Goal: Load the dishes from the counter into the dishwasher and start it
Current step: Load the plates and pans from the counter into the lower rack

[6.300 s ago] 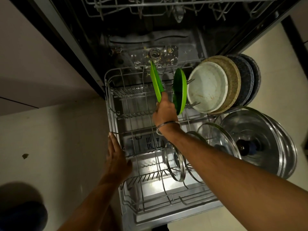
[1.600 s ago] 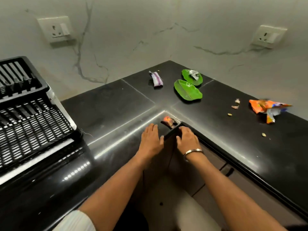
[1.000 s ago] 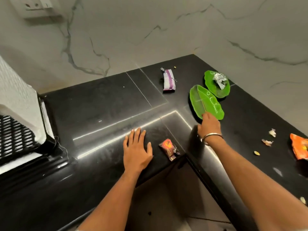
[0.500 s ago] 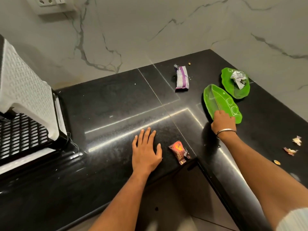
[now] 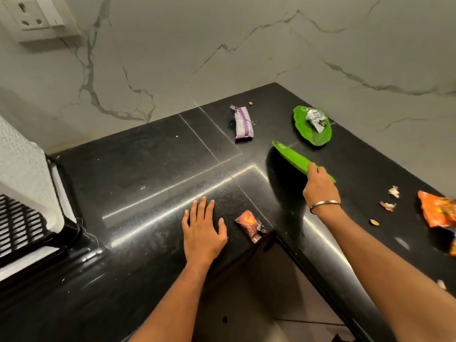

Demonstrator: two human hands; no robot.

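Moved: half a second ago the near plate (image 5: 293, 159) lay flat under the right hand (image 5: 319, 187); now it is tipped up on edge, its near end raised off the counter (image 5: 148, 169).
Counter: one, black, L-shaped, filling the middle and right of the frame.
Rack: one black dish rack (image 5: 22, 223) at the left edge, a white cloth (image 5: 22, 164) draped over it.
Hands: two. The left hand (image 5: 202, 233) lies flat on the counter, lower centre, fingers straight and spread, holding nothing. The right hand, right of centre, has fingers curled over the near plate's rim, clamped on it.
Plates: two, green, leaf-shaped. The near plate is tilted, right of centre. The far plate (image 5: 312, 130) lies flat, upper right, just beyond the near one and apart from it.
Foil: one crumpled scrap (image 5: 314, 118) in the far plate.
Wrappers: three. Purple (image 5: 243, 123), upper centre; brown (image 5: 250, 225), just right of the left hand; orange (image 5: 438, 213), at the right edge.
Socket: one (image 5: 37, 16), upper left, on the wall.
Bangle: one (image 5: 325, 206), on the right wrist.
Crumbs: several small bits (image 5: 392, 192), right side; count unclear.
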